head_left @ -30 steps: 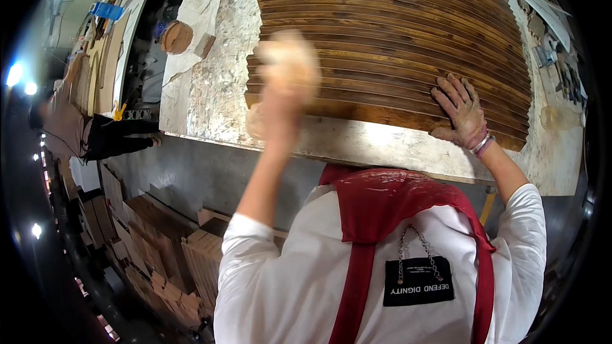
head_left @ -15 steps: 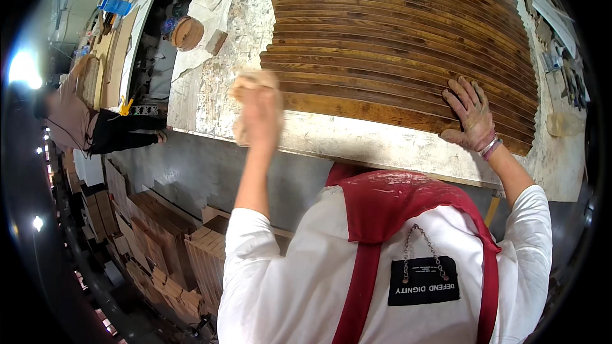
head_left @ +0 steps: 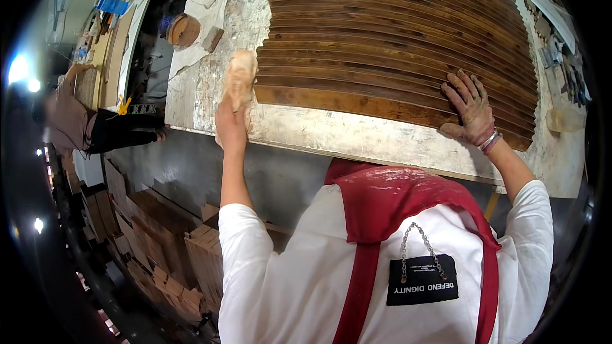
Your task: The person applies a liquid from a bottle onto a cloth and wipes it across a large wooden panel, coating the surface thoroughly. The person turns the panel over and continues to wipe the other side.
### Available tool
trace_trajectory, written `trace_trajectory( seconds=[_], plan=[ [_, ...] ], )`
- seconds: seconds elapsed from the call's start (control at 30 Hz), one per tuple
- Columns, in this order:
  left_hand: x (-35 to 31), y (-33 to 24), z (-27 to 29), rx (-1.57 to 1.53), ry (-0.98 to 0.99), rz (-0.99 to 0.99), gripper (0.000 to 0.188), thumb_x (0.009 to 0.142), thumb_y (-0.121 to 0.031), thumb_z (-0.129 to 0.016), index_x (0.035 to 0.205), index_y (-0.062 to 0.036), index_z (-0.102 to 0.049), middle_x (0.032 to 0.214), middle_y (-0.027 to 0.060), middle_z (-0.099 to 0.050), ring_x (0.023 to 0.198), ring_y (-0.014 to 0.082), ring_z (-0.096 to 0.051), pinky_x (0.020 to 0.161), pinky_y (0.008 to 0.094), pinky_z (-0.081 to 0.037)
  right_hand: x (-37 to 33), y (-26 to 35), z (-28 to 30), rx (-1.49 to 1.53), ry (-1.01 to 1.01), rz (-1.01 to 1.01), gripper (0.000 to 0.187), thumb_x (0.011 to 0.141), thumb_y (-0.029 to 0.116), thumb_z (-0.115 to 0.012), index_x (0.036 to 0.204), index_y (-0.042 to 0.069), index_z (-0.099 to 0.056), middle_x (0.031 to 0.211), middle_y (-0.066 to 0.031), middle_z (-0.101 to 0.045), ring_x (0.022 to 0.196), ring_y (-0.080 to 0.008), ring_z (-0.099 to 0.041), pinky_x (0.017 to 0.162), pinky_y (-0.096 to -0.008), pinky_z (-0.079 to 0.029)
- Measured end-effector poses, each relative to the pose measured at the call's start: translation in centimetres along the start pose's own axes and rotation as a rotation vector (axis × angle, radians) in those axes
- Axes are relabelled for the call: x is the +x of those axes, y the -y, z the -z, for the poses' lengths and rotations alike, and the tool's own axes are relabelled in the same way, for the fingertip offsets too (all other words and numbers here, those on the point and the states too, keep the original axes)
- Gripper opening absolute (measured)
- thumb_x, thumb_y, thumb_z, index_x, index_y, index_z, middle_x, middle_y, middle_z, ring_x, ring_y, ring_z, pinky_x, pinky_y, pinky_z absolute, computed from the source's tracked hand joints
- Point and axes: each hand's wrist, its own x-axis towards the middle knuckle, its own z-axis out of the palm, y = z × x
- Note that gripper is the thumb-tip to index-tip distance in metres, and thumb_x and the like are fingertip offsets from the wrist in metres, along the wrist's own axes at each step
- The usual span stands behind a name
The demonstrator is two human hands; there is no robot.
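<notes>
The row of dark brown wooden strips point(head_left: 382, 44) lies on the tabletop point(head_left: 306, 129), running side by side from near its near edge toward the far edge, their ends stepped like saw teeth. A pale band of tabletop shows between the nearest strip and the near edge. Each strip looks stiff and fairly light alone, though the set would likely be awkward to lift together; the glossy faces may be slick, so the ends seem the better place to take hold.

The left hand point(head_left: 231, 124) is closed on a bunched tan cloth point(head_left: 241, 76) just off the strips' left ends, near the tabletop's near edge. The cloth seems soft, light and easy to squeeze—best gripped by its gathered middle. The right hand point(head_left: 470, 105) lies flat with fingers spread on the nearest strips toward their right ends, gripping nothing.

Toward the tabletop's left edge, a round brown tub point(head_left: 184, 30) stands with a small block point(head_left: 213, 39) just beside it, both beyond the cloth. Small tools point(head_left: 577, 83) and a translucent container point(head_left: 565, 120) sit along the right edge. The right hand itself covers part of the nearest strips—the main thing in the way there. Another person point(head_left: 73, 121) stands well apart, beyond the left edge.
</notes>
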Motion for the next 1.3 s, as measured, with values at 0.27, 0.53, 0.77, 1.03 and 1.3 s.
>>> trace_trajectory(
  seconds=[0.27,0.53,0.77,1.03,1.3],
  plan=[
    [-1.4,-16.5,-4.6,-0.132,-0.061,-0.751,0.035,0.069,-0.023,-0.077,0.094,-0.0042,-0.061,0.102,0.0126,-0.060,0.089,0.0312,-0.056,0.080,0.0475,-0.043,-0.1,-0.1,-0.1,-0.020,-0.017,0.015,0.091,0.074,0.072,-0.058,0.143,0.015,-0.043,0.150,-0.0127,-0.038,0.139,-0.0368,-0.033,0.114,-0.0552,-0.023],
    [4.3,-6.2,-0.8,-0.252,-0.285,0.006,0.019,0.077,-0.016,-0.068,0.092,-0.0079,-0.061,0.086,0.0129,-0.057,0.081,0.0307,-0.057,0.073,0.0441,-0.047,-0.2,-0.3,-0.2,0.000,-0.019,0.006,0.089,0.077,0.072,-0.056,0.143,0.015,-0.043,0.150,-0.0127,-0.039,0.139,-0.0365,-0.034,0.113,-0.0564,-0.024],
    [4.2,-7.6,-0.6,0.162,-0.010,-0.447,0.018,0.083,-0.012,-0.066,0.099,-0.0055,-0.065,0.095,0.0142,-0.062,0.086,0.0355,-0.056,0.080,0.0439,-0.046,0.0,0.1,0.0,-0.028,0.063,-0.052,0.093,0.073,0.069,-0.062,0.146,0.015,-0.039,0.153,-0.0114,-0.035,0.141,-0.0348,-0.031,0.115,-0.0550,-0.022],
    [3.6,-18.0,-2.8,-0.098,-0.170,-0.518,0.017,0.090,-0.019,-0.059,0.098,-0.0051,-0.066,0.090,0.0141,-0.063,0.085,0.0319,-0.059,0.075,0.0439,-0.048,-0.2,0.1,0.5,0.004,0.079,-0.067,0.092,0.071,0.060,-0.068,0.147,0.016,-0.039,0.153,-0.0106,-0.034,0.143,-0.0338,-0.029,0.117,-0.0524,-0.019],
    [4.0,-13.6,-5.1,0.072,0.021,-0.464,0.034,0.086,-0.014,-0.063,0.119,-0.0077,-0.063,0.122,0.0146,-0.058,0.107,0.0360,-0.054,0.091,0.0486,-0.043,-0.3,0.0,0.0,0.023,0.046,-0.057,0.093,0.071,0.063,-0.067,0.147,0.017,-0.038,0.153,-0.0105,-0.035,0.143,-0.0328,-0.028,0.117,-0.0516,-0.019]
  ],
)
